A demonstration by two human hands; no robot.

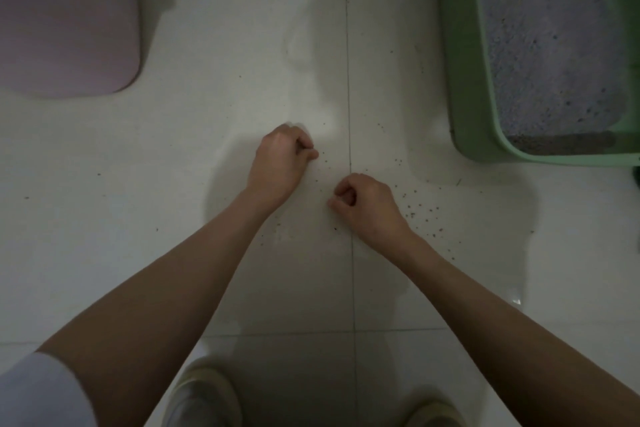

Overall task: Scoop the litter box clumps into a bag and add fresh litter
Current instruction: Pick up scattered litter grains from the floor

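A green litter box (460,55) stands at the upper right, filled with pale grey-lilac litter (547,45); a darker patch lies at its near end. A thin clear plastic bag (485,246) lies flat on the white tiled floor in the middle, its outline faint. My left hand (282,163) is closed, with thumb and fingers pinching the film near the bag's upper left. My right hand (363,203) pinches the film a little nearer and to the right. Both hands are low over the floor, left of the box.
Dark litter grains (415,204) are scattered on the floor by my right hand. A pink rounded object (69,28) sits at the upper left. My two shoes (204,395) show at the bottom edge. A tile joint (349,80) runs straight up the middle.
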